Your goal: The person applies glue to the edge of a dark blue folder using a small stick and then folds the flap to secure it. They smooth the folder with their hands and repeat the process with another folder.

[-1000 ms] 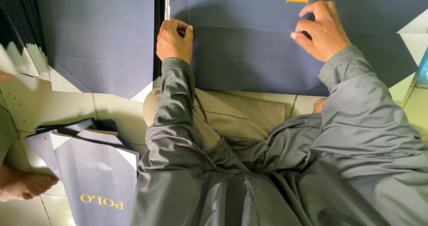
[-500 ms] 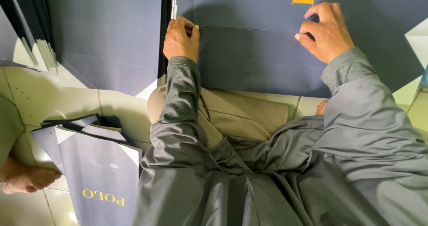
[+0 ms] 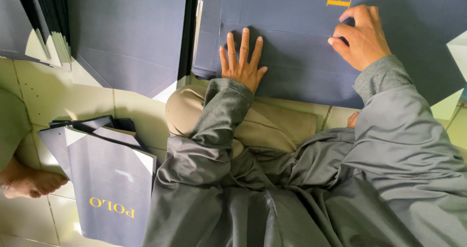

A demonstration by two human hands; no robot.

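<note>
Left hand [image 3: 242, 62] pressed flat, right hand [image 3: 361, 36] seemingly pinching navy sheet [image 3: 292, 47]; pale tiled floor [image 3: 53, 101].

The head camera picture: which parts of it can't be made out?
- Flat navy blue paper sheet: its far side is cut by the top edge.
- Right hand: fingertips curl under, so what they pinch is hidden.
- Bare foot: its owner is cut by the left edge.
- Left hand lies flat.

A navy paper sheet [image 3: 301, 57] (creased, gold lettering near its top) lies flat on the tiled floor [image 3: 44, 96].
</note>
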